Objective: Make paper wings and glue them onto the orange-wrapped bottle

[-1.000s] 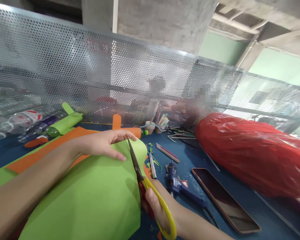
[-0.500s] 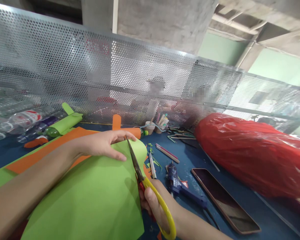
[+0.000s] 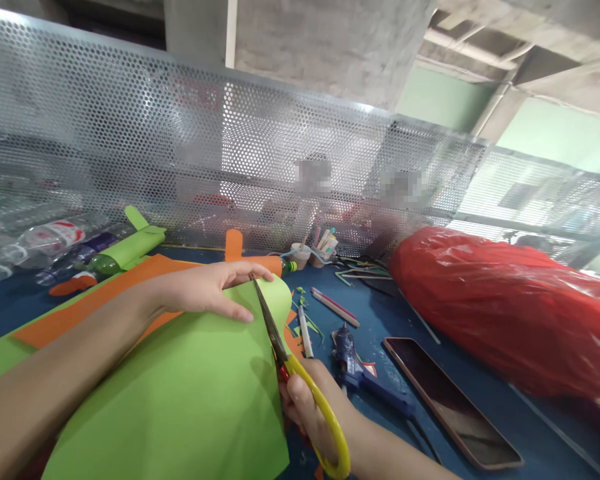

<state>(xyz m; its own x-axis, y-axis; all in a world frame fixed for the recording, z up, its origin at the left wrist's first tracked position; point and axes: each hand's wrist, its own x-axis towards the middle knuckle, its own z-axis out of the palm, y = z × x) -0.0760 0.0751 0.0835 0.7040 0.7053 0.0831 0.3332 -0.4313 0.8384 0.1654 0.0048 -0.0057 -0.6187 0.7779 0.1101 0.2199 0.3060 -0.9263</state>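
Note:
My right hand [image 3: 313,407] grips scissors [image 3: 285,353] with yellow and red handles. Their blades lie against a large sheet of light green paper [image 3: 180,393], near its right side, pointing up and left. Across the top of the sheet, my left hand [image 3: 210,290] holds the paper with its thumb on the near face and its fingers along the far edge. The paper bends and curls at the upper right, beside the blade tips. The lower blade is mostly hidden.
A blue glue gun [image 3: 365,377] and a phone [image 3: 453,400] lie to the right. Behind them bulges a red plastic bag [image 3: 505,307]. Plastic bottles [image 3: 50,233], orange paper [image 3: 105,293] and cups of pens [image 3: 325,248] stand along the perforated metal screen [image 3: 280,147].
The scissors and the curled right edge of the green paper have shifted very slightly left. Both hands keep their holds.

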